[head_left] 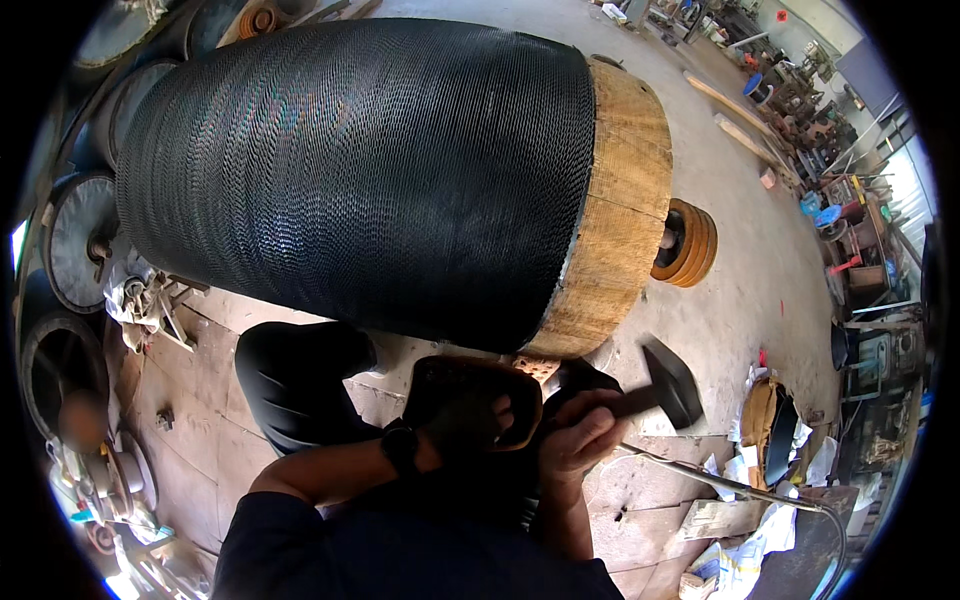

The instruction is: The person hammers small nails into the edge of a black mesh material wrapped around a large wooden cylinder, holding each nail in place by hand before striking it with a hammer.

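Observation:
A large drum [370,170] wrapped in black ribbed covering lies on its side in front of me, with a round wooden end [620,210] and an orange hub [690,243] on its axle. My left hand [478,412] grips a dark curved strip [470,385] pressed under the drum's lower edge. My right hand [578,435] is closed on the handle of a black hammer [672,380], whose head points right, just below the wooden end. A black watch sits on my left wrist. My knee [300,380] in dark trousers is bent below the drum.
Round wheels and discs [75,240] are stacked at the left. A bent metal rod [740,490] lies on the concrete floor at the lower right, beside paper scraps and a bag [765,425]. Wooden planks [745,125] and cluttered machinery [860,230] line the far right.

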The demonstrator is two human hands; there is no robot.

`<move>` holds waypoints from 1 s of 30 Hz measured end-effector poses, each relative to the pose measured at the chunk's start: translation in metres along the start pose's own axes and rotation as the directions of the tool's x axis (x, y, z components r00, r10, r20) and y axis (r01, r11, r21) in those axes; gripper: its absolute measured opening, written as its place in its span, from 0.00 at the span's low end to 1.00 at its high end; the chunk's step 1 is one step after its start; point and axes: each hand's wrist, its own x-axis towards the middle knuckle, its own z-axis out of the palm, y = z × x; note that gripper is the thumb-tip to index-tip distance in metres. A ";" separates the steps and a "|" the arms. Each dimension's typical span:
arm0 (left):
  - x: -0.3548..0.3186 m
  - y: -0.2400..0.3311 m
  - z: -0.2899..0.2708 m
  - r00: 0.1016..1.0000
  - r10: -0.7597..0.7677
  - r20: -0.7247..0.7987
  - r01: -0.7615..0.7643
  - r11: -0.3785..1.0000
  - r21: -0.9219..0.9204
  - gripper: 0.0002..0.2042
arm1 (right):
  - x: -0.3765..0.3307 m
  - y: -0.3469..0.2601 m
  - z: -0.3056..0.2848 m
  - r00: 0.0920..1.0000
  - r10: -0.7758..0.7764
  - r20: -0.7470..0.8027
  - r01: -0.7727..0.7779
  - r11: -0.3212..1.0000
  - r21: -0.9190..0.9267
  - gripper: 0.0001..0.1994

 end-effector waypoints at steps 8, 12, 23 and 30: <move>0.006 0.004 -0.012 0.957 0.050 -0.285 -0.061 0.998 -0.030 0.13 | 0.013 -0.005 0.001 0.987 0.055 0.148 -0.001 0.939 -0.345 0.16; 0.012 -0.004 -0.024 0.929 -0.042 -0.367 -0.018 0.988 -0.157 0.13 | 0.002 0.002 -0.005 0.997 0.011 -0.078 -0.019 0.994 -0.104 0.17; 0.061 -0.075 -0.139 0.461 0.343 -0.819 -0.056 0.932 0.359 0.19 | 0.018 0.009 0.013 0.821 0.456 0.343 -0.494 0.869 0.027 0.18; 0.081 -0.090 -0.168 0.463 0.406 -0.788 0.067 0.871 0.487 0.23 | 0.012 0.006 0.005 0.975 -0.222 0.015 0.208 0.884 -0.418 0.08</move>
